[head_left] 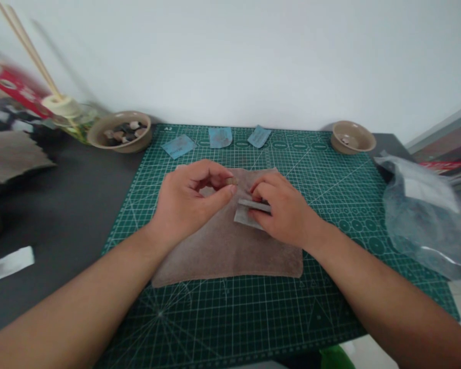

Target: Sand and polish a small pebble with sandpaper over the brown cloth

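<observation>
Between the thumb and fingers of my left hand (192, 197) is a small brownish stone (232, 181), mostly covered by the fingertips. My right hand (286, 207) grips a folded piece of grey sandpaper (246, 215), its flap sticking out toward the left. A narrow gap separates the stone from the sandpaper. Both hands are above a brown cloth (230, 251) spread on a green cutting mat (253, 318).
Three blue paper pieces (220, 137) lie along the mat's back edge. A bowl of pebbles (119, 146) stands back left, beside a reed diffuser (63, 105). Another bowl (352, 146) holding a small piece is back right, near a clear plastic bag (418, 225).
</observation>
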Demonstrator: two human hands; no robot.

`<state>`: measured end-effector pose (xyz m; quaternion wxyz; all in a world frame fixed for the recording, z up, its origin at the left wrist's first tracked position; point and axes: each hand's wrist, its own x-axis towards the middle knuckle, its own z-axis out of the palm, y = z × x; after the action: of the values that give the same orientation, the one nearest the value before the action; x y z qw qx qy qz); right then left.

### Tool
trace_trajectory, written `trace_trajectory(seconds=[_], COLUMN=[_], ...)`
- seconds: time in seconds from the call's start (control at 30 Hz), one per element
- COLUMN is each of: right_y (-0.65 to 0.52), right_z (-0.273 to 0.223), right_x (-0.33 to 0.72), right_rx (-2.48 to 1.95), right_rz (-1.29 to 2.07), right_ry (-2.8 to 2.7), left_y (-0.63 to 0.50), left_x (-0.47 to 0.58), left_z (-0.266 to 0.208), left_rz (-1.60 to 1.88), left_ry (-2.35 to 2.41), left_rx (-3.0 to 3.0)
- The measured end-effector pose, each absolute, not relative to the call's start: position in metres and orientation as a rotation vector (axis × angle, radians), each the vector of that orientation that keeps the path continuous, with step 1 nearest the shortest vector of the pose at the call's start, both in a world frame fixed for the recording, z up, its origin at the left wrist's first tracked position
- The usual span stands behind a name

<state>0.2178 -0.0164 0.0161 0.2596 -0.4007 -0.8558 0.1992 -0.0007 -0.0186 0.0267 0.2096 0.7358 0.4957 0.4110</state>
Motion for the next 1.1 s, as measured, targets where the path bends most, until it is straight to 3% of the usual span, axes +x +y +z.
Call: trace_trajectory(seconds=[0.23,0.6,0.77,1.1], right_y=[-0.017,-0.025,-0.025,-0.019], right_z=[0.03,0.021,0.024,0.02], right_x=[0.221,0.212,0.212,0.216], right_rx=[-1.314,-0.899,-0.909,-1.053], right_rz=[0.633,1.048,1.354,1.394], right_ry=[-1.696,-2.023,-1.81,-1.337], left_y=[-0.02,-0.025,-0.027,-0.025], left_x=[0.002,0.009,0.01,0.009], left_z=[0.029,0.03,0.032,0.025], left_rz=[1.135,0.952,0.925,0.973], left_ry=[1.374,1.124,1.074,1.045], left_rx=[2.118,2.217,2.215,2.278])
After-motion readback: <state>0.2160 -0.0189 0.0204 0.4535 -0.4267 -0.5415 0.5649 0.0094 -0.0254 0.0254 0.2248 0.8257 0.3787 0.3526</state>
